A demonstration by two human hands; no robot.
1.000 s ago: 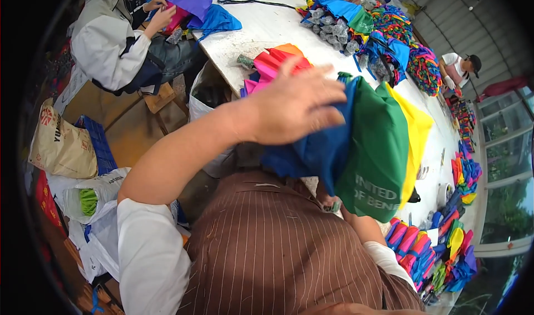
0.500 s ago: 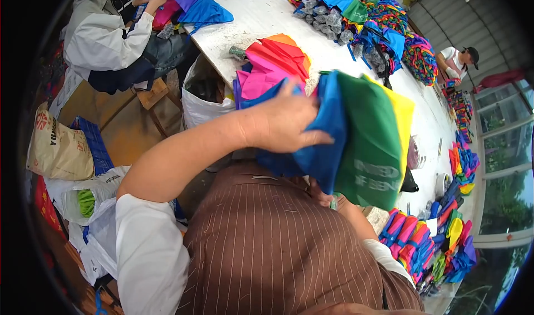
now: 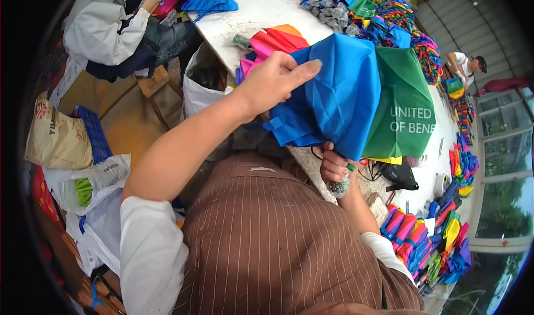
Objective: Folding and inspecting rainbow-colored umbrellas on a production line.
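Raised since the earlier frame, right of a white sack [image 3: 207,105], the left hand [image 3: 273,82] half curls, perhaps pinching the umbrella [image 3: 347,87] just rightward, which hides part of the bench [image 3: 261,15]; the right hand [image 3: 335,166] clasps it below, left of a black pouch [image 3: 401,176].

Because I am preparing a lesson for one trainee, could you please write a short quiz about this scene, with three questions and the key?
1. Which grip is closed around the plastic-wrapped handle of the umbrella?
2. True or false: the umbrella's panel with white lettering is red.
3. The wearer's apron is: A) plain blue; B) brown with thin stripes; C) white.

Key:
1. The right grip.
2. False; the lettering is on the green panel.
3. B.
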